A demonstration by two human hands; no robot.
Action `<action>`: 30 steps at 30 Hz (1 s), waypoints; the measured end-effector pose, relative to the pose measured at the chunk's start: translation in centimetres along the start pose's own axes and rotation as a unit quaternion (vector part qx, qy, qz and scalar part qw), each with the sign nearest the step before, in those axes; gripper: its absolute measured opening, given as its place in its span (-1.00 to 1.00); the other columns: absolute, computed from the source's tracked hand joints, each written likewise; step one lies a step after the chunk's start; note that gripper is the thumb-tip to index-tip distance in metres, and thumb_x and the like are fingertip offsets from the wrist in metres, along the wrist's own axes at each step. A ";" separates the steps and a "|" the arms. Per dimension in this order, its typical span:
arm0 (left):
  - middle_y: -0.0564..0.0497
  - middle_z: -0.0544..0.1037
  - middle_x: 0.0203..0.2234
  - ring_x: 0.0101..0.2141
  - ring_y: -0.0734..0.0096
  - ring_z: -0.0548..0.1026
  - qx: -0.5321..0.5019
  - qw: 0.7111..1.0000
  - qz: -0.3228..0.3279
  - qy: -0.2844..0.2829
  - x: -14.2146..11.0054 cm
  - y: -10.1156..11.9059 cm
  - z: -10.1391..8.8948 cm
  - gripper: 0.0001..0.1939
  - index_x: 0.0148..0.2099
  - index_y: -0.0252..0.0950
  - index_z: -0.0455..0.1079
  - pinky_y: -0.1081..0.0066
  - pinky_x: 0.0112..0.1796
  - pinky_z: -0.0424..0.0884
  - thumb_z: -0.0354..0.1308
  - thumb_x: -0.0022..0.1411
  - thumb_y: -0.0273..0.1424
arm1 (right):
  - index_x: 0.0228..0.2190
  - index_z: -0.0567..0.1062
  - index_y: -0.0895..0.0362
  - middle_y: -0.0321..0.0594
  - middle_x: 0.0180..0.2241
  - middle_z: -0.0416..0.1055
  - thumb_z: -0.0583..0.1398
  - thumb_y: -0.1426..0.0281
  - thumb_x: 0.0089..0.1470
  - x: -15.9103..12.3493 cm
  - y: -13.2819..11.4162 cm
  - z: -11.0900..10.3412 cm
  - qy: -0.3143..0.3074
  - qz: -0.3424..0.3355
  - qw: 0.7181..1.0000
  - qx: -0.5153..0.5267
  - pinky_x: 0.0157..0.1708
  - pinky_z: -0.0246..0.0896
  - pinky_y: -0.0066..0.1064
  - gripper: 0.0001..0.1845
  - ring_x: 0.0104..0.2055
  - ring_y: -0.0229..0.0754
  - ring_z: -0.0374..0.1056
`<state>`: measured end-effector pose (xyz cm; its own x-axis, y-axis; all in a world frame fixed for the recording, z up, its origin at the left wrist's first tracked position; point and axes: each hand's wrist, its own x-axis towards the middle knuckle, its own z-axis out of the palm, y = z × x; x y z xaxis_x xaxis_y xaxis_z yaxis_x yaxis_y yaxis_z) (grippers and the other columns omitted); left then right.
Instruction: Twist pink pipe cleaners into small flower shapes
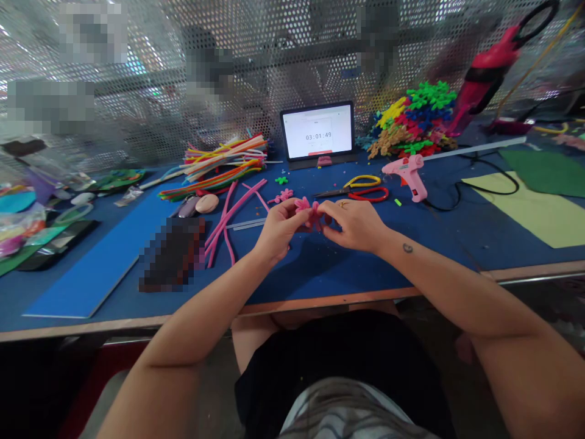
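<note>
Both of my hands meet over the blue table, fingers closed on one small pink pipe-cleaner shape (pixel 302 204) with looped petals. My left hand (pixel 281 228) pinches its left side, and my right hand (pixel 354 224) grips the right side; the fingers hide part of it. Just behind my left fingers lies a finished-looking pink pipe-cleaner flower (pixel 284 194). Several loose pink pipe cleaners (pixel 228 221) lie crossed to the left, beside clear glue sticks (pixel 247 224). Scissors (pixel 359 189) with yellow and red handles rest beyond my right hand.
A pink glue gun (pixel 412 178) with a cord stands right. Behind are a tablet (pixel 319 131) showing a timer, a pile of coloured pipe-cleaner pieces (pixel 414 119), a red heat tool (pixel 489 70) and bundled pipe cleaners (pixel 223 160). Left lie a blurred dark object (pixel 171 256) and a blue board (pixel 105 256).
</note>
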<state>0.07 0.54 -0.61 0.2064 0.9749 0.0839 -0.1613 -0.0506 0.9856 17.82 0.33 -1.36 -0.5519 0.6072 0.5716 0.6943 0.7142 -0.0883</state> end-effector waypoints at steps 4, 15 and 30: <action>0.14 0.44 -0.59 -0.57 0.61 0.42 -0.001 1.000 -0.013 -0.008 0.0 0.0 -0.2 -0.72 -0.41 -0.33 0.37 0.57 -0.52 0.41 0.37 -0.14 -0.32 | -0.27 0.43 0.17 -0.20 -0.45 0.50 0.06 0.40 0.13 0.0 0.2 0.0 0.012 -0.005 1.000 0.001 -0.46 -0.05 -0.42 -0.82 -0.39 -0.21 0.37; 0.13 0.42 -0.61 -0.59 0.64 0.38 0.000 0.999 0.029 -0.026 -0.2 0.0 0.2 -0.78 -0.46 -0.33 0.34 0.57 -0.52 0.35 0.33 -0.07 -0.36 | -0.22 0.37 0.17 -0.11 -0.34 0.52 -0.07 0.28 0.30 0.0 0.2 0.5 -0.013 0.017 0.999 0.043 -0.42 0.03 -0.43 -0.70 -0.33 -0.17 0.42; 0.09 0.41 -0.53 -0.52 0.58 0.32 0.280 0.928 0.243 0.032 -1.5 -0.3 0.6 -0.87 -0.35 -0.29 0.36 0.52 -0.42 0.30 0.18 0.15 -0.34 | -0.42 0.26 0.12 -0.42 -0.65 0.25 0.00 0.25 0.26 0.0 -1.4 1.7 -0.009 0.182 0.801 0.571 -0.58 0.05 -0.53 -0.75 -0.62 -0.38 0.15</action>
<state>0.39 -1.02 -0.94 0.1798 0.8178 0.5467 0.3106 -0.5745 0.7573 16.08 -0.07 -2.62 -0.4227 0.8449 0.3278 -0.0581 0.3357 -0.9402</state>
